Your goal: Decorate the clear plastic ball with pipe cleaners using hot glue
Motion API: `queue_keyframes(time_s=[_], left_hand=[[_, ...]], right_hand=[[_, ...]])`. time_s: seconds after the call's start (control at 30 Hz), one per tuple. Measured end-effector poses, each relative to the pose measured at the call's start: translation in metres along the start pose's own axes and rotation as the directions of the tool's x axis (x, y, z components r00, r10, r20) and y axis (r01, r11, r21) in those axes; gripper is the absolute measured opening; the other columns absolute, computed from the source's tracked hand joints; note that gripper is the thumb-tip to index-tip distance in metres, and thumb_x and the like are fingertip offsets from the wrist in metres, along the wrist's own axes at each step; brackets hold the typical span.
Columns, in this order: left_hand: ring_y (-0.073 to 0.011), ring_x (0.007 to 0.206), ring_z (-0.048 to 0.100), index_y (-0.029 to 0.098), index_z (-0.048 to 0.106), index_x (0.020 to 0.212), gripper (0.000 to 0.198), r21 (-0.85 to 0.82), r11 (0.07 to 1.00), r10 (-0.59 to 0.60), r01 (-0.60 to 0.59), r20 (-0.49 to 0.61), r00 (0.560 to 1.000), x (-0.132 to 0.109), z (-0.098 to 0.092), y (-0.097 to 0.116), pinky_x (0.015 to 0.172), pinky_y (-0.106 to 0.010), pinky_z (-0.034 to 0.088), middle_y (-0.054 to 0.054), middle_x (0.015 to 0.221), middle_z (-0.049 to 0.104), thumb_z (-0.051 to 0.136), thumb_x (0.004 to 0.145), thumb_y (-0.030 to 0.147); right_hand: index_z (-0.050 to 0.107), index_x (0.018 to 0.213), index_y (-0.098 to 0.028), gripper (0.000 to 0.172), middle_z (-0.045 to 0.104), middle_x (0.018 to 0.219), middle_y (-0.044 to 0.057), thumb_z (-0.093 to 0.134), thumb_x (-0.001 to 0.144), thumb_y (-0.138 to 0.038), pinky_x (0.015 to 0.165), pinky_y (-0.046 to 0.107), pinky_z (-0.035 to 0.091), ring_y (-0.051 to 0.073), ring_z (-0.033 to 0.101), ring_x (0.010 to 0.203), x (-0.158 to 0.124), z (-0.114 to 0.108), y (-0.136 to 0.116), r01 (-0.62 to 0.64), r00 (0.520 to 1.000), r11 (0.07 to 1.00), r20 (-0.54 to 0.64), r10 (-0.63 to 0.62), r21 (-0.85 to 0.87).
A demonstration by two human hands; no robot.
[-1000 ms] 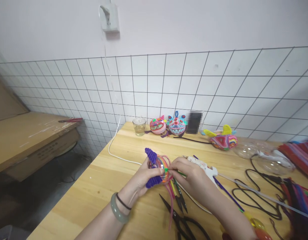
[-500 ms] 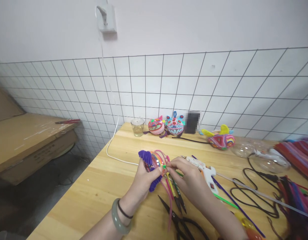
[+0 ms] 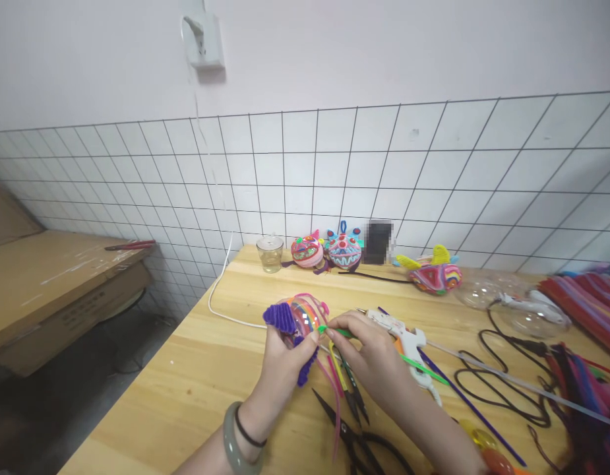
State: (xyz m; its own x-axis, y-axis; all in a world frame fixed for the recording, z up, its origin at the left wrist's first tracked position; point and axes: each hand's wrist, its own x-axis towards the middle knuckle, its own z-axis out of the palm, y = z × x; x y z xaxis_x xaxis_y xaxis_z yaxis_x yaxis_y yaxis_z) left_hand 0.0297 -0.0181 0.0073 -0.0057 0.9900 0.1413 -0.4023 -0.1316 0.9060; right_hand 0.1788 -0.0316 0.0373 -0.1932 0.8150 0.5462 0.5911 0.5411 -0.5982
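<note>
My left hand (image 3: 283, 362) is closed round a clear ball (image 3: 301, 316) wrapped in pink, orange and other coloured pipe cleaners, with purple fuzzy pieces at its side and underneath. It holds the ball just above the wooden table (image 3: 200, 369). My right hand (image 3: 371, 349) pinches a green pipe cleaner (image 3: 334, 331) at the ball's right side; the strand trails right under the hand. Pink and yellow strands hang down from the ball.
Black scissors (image 3: 357, 432) lie below my hands. A white glue gun (image 3: 408, 343) and black cables (image 3: 502, 386) lie to the right, then pipe-cleaner bundles (image 3: 581, 297). Along the wall stand a glass jar (image 3: 270, 253) and finished colourful balls (image 3: 341, 249). A white cord (image 3: 220, 290) hangs from the socket.
My left hand has turned and lifted the ball a little, so its striped side faces up. My right hand stays at its right side, pulling the green strand out longer.
</note>
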Motion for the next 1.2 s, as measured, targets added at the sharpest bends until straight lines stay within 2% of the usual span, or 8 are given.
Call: queue_keyframes(time_s=[0.3, 0.47, 0.6, 0.8, 1.0, 1.2], left_hand=[[-0.025, 0.1, 0.063, 0.02, 0.054, 0.107, 0.046, -0.003, 1.0, -0.001, 0.001, -0.006, 1.0, -0.001, -0.001, -0.004, 0.089, -0.039, 0.046, -0.007, 0.106, 0.067, 0.077, 0.068, 0.029], [-0.0249, 0.097, 0.063, 0.02, 0.056, 0.105, 0.046, 0.006, 1.0, 0.005, -0.005, -0.019, 1.0, -0.001, -0.002, -0.006, 0.088, -0.038, 0.047, -0.007, 0.102, 0.068, 0.078, 0.066, 0.03], [-0.0244, 0.098, 0.063, 0.022, 0.058, 0.104, 0.046, -0.053, 0.998, -0.027, 0.025, -0.02, 0.999, 0.0, -0.002, -0.007, 0.089, -0.038, 0.046, -0.005, 0.102, 0.069, 0.08, 0.064, 0.029], [-0.022, 0.091, 0.064, 0.021, 0.06, 0.101, 0.046, -0.185, 0.969, -0.166, 0.162, -0.007, 0.986, 0.001, 0.003, 0.0, 0.084, -0.035, 0.048, -0.004, 0.098, 0.069, 0.082, 0.061, 0.024], [-0.0193, 0.085, 0.064, 0.019, 0.065, 0.101, 0.039, -0.316, 0.886, -0.316, 0.34, 0.126, 0.94, 0.004, 0.003, 0.006, 0.081, -0.031, 0.049, -0.004, 0.095, 0.07, 0.078, 0.064, 0.018], [-0.0221, 0.089, 0.065, 0.019, 0.067, 0.106, 0.033, -0.348, 0.807, -0.421, 0.477, 0.228, 0.878, 0.006, -0.003, 0.007, 0.075, -0.034, 0.052, -0.007, 0.101, 0.071, 0.068, 0.077, 0.035]], right_hand=[[0.062, 0.088, -0.017, 0.013, 0.068, 0.083, 0.007, 0.051, 0.09, -0.011, 0.07, 0.029, 0.051, 0.019, 0.065, 0.078, -0.001, 0.001, -0.002, 0.104, 0.994, 0.992, -0.038, -0.107, -0.071], [0.062, 0.088, -0.017, 0.011, 0.067, 0.084, 0.007, 0.052, 0.09, -0.012, 0.07, 0.03, 0.051, 0.019, 0.065, 0.079, -0.001, 0.0, -0.001, 0.114, 0.992, 0.99, -0.037, -0.117, -0.086], [0.063, 0.089, -0.017, 0.01, 0.067, 0.085, 0.007, 0.054, 0.09, -0.012, 0.071, 0.031, 0.051, 0.02, 0.065, 0.08, 0.0, -0.003, 0.002, 0.118, 0.993, 0.988, -0.014, -0.12, -0.103], [0.063, 0.095, -0.018, 0.013, 0.066, 0.09, 0.007, 0.053, 0.089, -0.01, 0.075, 0.032, 0.051, 0.02, 0.064, 0.085, 0.003, -0.009, 0.0, 0.121, 0.991, 0.984, 0.069, -0.112, -0.128], [0.063, 0.099, -0.02, 0.015, 0.066, 0.092, 0.007, 0.053, 0.09, -0.012, 0.076, 0.034, 0.052, 0.021, 0.063, 0.087, 0.004, -0.013, -0.003, 0.091, 0.993, 0.981, 0.094, -0.076, -0.171], [0.067, 0.099, -0.02, 0.02, 0.066, 0.092, 0.007, 0.052, 0.089, -0.01, 0.075, 0.034, 0.053, 0.021, 0.063, 0.085, 0.003, -0.015, -0.002, 0.101, 0.991, 0.97, 0.106, -0.079, -0.223]])
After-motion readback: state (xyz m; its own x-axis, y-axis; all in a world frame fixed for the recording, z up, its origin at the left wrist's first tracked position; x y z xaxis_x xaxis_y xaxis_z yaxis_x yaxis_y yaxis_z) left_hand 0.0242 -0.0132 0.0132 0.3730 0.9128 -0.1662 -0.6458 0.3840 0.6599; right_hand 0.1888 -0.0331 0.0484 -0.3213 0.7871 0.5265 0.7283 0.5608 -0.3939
